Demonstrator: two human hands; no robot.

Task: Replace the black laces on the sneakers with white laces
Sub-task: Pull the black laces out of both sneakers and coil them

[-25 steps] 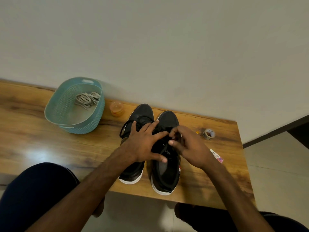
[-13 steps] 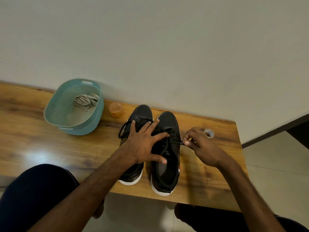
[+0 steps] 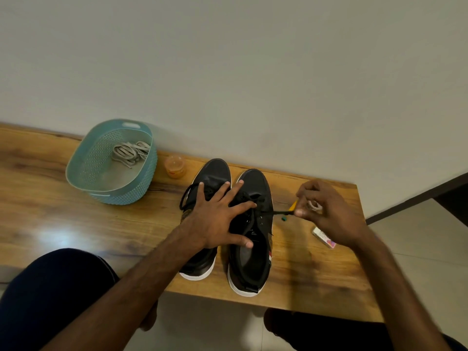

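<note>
1. Head cam looks down on a wood table by a plain wall. The black sneakers, white soles, sit mid-table w/ toes at 12.
2. My left hand lies across both: fingers straight and spread, flat on the lace area. The palm is over the left sneaker and the thumb is at the mouth of the right sneaker. It presses, no grip.
3. My right hand is at 3 of the right sneaker, off to the side. Thumb + forefinger pinch the end of the black lace, which runs taut from the eyelets out to the fingers; the other fingers are curled.
4. The white laces are bundled inside the teal basket, at approx 10 from the shoes, well apart.
5. A small orange jar sits btwn basket and left sneaker.
6. A tape roll shows through my right fingers; can't tell if they touch it. A green bit lies just under the lace, and a small tube is at 5 of that hand.
</note>
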